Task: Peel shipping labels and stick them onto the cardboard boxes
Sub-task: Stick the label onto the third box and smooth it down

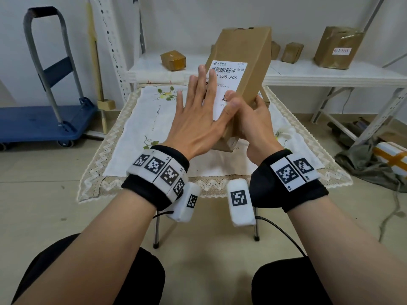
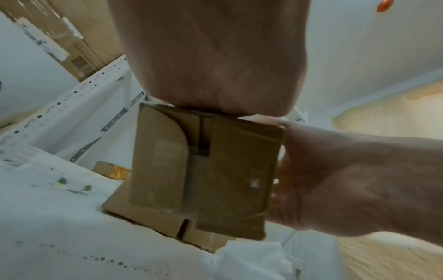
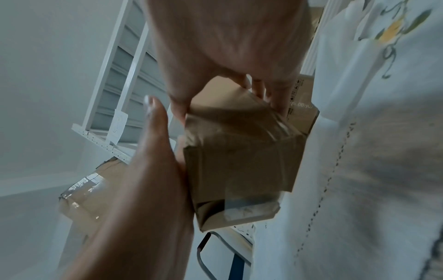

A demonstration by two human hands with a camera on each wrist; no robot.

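Head: right hand (image 1: 253,126) grips the box (image 1: 244,62) low down, lifted clear of the table (image 1: 123,150). Left hand (image 1: 198,115) flat, fingers straight, pressing the label (image 1: 229,84) just above that grip.

Left wrist: box's taped bottom (image 2: 203,170), right hand wrapped on its side.

Right wrist: fingers (image 3: 257,87) curl round the far edge, left palm (image 3: 153,170) flat against the face.

Step looks like smoothing. Next: rub out to the label edges, set box down.
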